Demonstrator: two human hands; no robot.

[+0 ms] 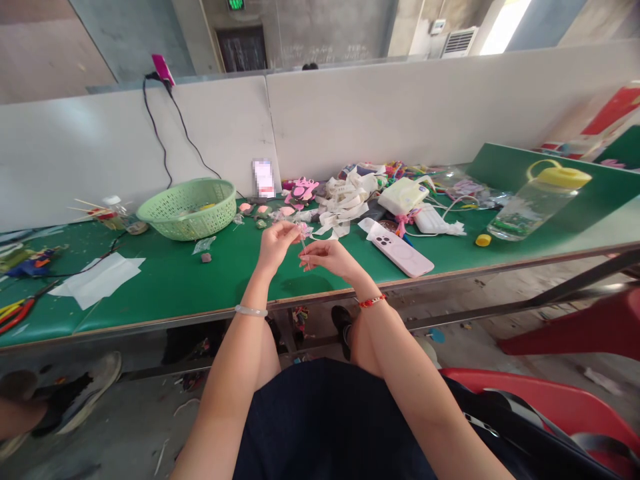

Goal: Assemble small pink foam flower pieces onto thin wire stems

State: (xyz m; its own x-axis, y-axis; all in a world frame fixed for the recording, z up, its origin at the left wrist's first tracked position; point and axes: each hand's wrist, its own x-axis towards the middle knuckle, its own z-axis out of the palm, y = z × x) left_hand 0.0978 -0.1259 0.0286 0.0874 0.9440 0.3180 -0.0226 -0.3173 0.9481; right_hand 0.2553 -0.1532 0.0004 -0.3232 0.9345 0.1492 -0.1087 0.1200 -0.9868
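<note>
grip of left hand (279, 244) clamped on thin stick (303, 253), right hand (330, 259) open alongside, green workbench (165, 293) below

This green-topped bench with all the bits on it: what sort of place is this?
Probably a small handicraft workshop: a long green-topped workbench is strewn with pink cut-out shapes and white ribbon strips, and a thin stick is held up over it.

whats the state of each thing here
thin stick, upright, pink piece at top
left hand, pinching the stick
right hand, fingertips near the stick
green plastic basket, upright, small items inside
water bottle, yellow lid on, lying on its side
pink-cased phone, lying back up
exit sign, lit green
</note>
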